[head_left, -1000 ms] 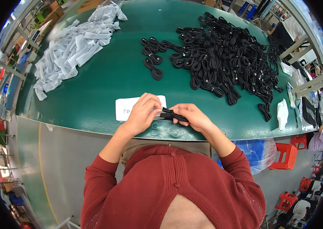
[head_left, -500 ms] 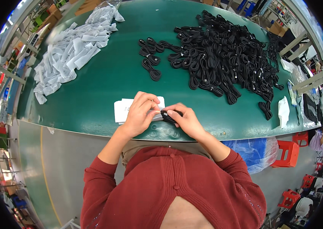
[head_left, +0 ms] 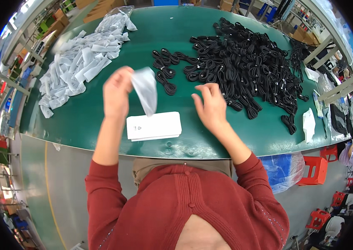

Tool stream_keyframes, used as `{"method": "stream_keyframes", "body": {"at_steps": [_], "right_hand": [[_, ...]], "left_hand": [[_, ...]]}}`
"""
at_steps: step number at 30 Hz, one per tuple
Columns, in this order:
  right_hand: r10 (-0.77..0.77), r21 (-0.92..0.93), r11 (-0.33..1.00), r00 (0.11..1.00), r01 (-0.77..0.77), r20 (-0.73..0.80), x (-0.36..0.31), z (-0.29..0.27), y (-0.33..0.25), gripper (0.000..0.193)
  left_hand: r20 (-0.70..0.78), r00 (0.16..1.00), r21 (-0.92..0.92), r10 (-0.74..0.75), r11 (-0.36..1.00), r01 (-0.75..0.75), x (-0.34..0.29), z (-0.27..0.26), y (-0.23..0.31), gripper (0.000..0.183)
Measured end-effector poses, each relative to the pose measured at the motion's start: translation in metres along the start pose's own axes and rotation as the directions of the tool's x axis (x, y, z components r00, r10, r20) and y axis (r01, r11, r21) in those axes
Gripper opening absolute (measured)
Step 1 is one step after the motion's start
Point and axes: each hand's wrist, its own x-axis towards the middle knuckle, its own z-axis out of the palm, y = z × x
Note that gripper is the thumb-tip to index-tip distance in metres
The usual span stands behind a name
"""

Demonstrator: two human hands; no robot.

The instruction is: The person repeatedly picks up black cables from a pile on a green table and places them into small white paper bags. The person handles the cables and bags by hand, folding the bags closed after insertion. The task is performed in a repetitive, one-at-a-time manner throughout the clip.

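Observation:
My left hand [head_left: 118,89] pinches a translucent white plastic bag [head_left: 146,89] by its upper end, and the bag hangs tilted above the table. Whether anything lies inside it cannot be made out. Below it, flat near the table's front edge, lies a stack of white bags [head_left: 154,126] with small print on top. My right hand [head_left: 212,104] is raised over the table with its thumb and fingers apart and nothing in them. Just beyond it spreads a big heap of black coiled cables [head_left: 247,62], with a smaller row of coiled cables [head_left: 166,73] to its left.
At the far left of the green table [head_left: 164,31] lies a pile of filled whitish bags [head_left: 80,62]. A crumpled white piece [head_left: 308,125] sits near the right edge. Below the table on the right are a blue bin wrapped in plastic [head_left: 283,171] and a red stool [head_left: 313,170].
Both hands have moved apart and away from the bag stack. My left hand has lifted a bag up and left; my right hand has let go of the black cable and moved toward the heap.

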Motion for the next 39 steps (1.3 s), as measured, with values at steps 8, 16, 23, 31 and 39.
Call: {"method": "stream_keyframes", "body": {"at_steps": [8,16,23,31,39], "right_hand": [[0.069,-0.451,0.89,0.956,0.069,0.283,-0.023,0.012,0.058,0.03],[0.389,-0.075,0.921,0.886,-0.383,0.253,-0.05,-0.011,0.048,0.022],[0.341,0.397,0.76,0.836,-0.515,0.43,-0.075,-0.042,-0.005,0.022],[-0.118,0.29,0.957,0.919,0.004,0.377,-0.07,-0.045,-0.006,0.024],[0.207,0.413,0.677,0.696,-0.609,0.688,-0.07,-0.05,-0.005,0.017]], "left_hand": [[0.217,0.935,0.518,0.282,0.778,-0.355,-0.03,0.015,-0.019,0.011],[0.491,0.869,0.703,0.063,0.56,-0.438,-0.096,0.04,-0.078,0.014],[0.267,0.963,0.645,-0.043,0.75,-0.145,-0.102,0.038,-0.082,0.007],[0.269,0.963,0.442,-0.016,0.891,-0.109,-0.103,0.035,-0.078,0.006],[0.466,0.882,0.471,0.072,0.824,-0.316,-0.104,0.042,-0.059,0.008]]}}
